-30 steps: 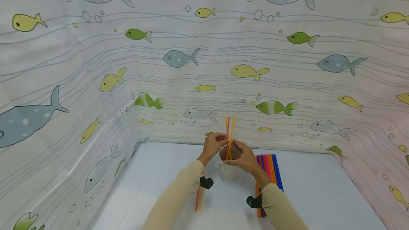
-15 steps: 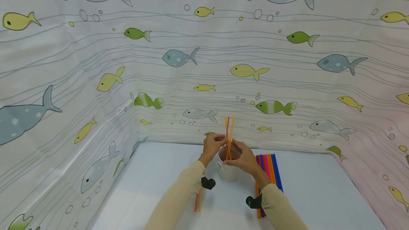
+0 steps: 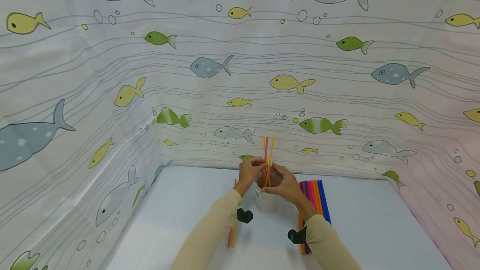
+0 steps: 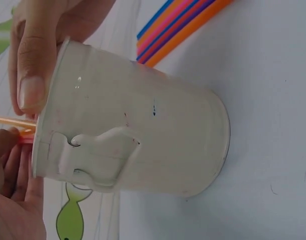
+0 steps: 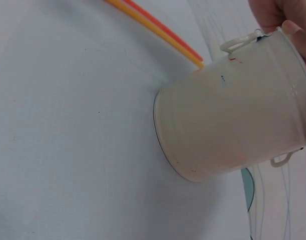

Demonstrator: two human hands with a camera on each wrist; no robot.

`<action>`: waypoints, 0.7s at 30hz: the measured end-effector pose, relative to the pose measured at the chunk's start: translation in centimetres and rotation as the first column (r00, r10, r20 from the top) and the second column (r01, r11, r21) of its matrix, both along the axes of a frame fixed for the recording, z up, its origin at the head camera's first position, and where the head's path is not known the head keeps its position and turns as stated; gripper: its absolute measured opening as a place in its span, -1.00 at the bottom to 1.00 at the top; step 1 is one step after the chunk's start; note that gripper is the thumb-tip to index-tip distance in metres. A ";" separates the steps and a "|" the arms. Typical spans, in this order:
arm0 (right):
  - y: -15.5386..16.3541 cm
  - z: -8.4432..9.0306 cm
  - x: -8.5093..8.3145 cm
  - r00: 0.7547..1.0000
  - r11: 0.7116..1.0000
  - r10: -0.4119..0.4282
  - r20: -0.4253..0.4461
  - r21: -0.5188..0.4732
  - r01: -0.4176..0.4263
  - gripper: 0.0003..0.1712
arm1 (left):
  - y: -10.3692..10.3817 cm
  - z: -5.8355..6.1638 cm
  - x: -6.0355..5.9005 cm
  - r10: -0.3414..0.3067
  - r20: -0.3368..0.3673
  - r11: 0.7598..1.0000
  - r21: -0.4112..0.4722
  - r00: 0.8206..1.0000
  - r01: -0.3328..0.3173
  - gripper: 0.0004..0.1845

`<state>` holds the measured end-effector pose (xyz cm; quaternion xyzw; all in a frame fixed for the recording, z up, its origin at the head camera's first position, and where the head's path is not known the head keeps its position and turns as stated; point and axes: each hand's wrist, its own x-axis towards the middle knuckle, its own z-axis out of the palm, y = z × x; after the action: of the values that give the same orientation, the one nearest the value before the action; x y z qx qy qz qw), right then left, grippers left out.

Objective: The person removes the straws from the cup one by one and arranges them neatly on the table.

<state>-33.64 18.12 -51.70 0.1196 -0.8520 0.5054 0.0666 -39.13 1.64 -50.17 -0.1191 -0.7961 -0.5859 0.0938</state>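
Observation:
A white pail [image 3: 267, 203] with small side handles stands upright on the table between the hands. Several thin orange and red straws [image 3: 271, 149] rise out of its mouth, leaning different ways. My left hand [image 3: 250, 172] pinches straws just above the rim. Across from it, my right hand [image 3: 288, 184] grips the pail's rim, thumb at the near side and fingers at the far side. The left wrist view shows the right thumb [image 4: 32, 92] over the rim, and an orange straw [image 4: 15, 121] running past the left fingers. The straws' lower ends are hidden inside the pail.
Red and yellow straws [image 3: 231, 238] lie on the white table, partly under my left forearm. To the right, a row of thicker coloured tubes [image 3: 313, 191] lies beside my right forearm. A fish-patterned cloth [image 3: 240, 86] walls the table at the back and sides.

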 end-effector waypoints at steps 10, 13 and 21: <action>0.0 0.2 0.1 1.000 1.000 0.003 0.010 -0.019 -0.003 0.19 | -0.1 0.8 0.0 -0.002 -0.002 0.996 0.091 1.000 0.002 -0.82; 0.1 0.2 0.1 1.000 1.000 0.003 0.006 -0.021 -0.003 0.19 | -0.4 1.2 -0.1 -0.005 0.003 0.993 0.120 1.000 0.005 -0.80; 0.1 0.2 0.2 1.000 1.000 -0.003 0.025 -0.015 0.003 0.21 | -1.1 3.3 -0.1 -0.052 -0.012 0.974 0.220 0.999 0.054 -0.81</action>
<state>-33.43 18.22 -51.52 0.1116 -0.8490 0.5132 0.0576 -39.24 0.53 -46.85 -0.1310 -0.7225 -0.6724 0.0933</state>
